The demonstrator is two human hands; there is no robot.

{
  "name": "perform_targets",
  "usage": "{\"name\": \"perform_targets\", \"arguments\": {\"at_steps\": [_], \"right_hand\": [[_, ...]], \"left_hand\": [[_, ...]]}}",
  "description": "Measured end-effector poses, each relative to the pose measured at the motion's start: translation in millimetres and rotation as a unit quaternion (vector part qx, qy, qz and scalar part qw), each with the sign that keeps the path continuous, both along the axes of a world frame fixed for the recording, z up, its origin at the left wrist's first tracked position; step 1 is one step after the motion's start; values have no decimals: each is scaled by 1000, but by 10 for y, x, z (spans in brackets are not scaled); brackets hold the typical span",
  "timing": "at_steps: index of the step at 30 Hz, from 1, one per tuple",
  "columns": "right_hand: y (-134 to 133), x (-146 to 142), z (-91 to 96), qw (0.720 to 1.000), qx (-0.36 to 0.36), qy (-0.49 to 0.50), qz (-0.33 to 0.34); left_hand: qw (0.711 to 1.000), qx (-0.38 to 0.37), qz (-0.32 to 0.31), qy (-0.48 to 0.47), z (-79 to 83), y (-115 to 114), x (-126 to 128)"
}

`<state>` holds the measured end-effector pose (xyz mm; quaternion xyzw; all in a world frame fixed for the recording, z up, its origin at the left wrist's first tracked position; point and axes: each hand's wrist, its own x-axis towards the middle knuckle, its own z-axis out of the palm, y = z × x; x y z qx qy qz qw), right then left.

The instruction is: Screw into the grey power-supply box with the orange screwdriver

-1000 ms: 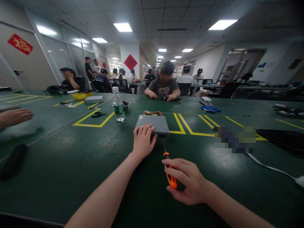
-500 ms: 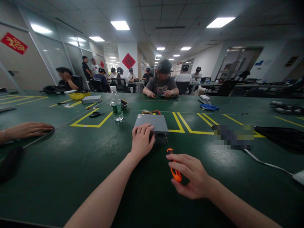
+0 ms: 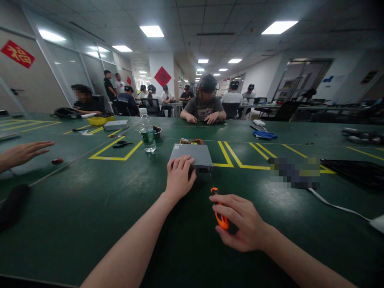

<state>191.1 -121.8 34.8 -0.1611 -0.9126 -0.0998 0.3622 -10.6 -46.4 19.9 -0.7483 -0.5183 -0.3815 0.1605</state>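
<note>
A grey metal computer power supply (image 3: 198,153) lies flat on the green table in front of me, with coloured cables (image 3: 192,141) at its far side. My left hand (image 3: 179,176) grips its near left part, fingers over the top and thumb along the front face by the socket. My right hand (image 3: 244,220) has its fingers around the orange and black handle of a screwdriver (image 3: 222,221). The thin shaft points away from me, and its tip meets the front right corner of the power supply. Whether a screw is under the tip is too small to tell.
A water bottle (image 3: 147,134) stands left of the power supply, near a small bowl (image 3: 157,131) and black tool (image 3: 123,144). Another person's hand (image 3: 27,154) reaches in at the left, by a small red-black object (image 3: 57,161). Blue gloves (image 3: 264,135) lie to the right.
The other person's hand at the left has lifted and drawn back, uncovering the small red-black object. My hands, the screwdriver and the power supply stay almost where they were.
</note>
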Motion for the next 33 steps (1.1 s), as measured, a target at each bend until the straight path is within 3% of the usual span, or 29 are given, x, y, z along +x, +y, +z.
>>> {"name": "perform_targets", "arguments": {"at_steps": [11, 16, 27, 33], "right_hand": [[-60, -2, 26, 997, -47, -50, -30], [-72, -37, 39, 992, -25, -103, -61], [-92, -5, 6, 993, -89, -58, -58], [-98, -36, 28, 994, -44, -85, -58]], "left_hand": [[1000, 6, 1, 0, -12, 6, 2], [1000, 5, -2, -9, -12, 6, 8], [1000, -2, -4, -12, -13, 4, 0], [1000, 0, -2, -12, -14, 4, 1]]}}
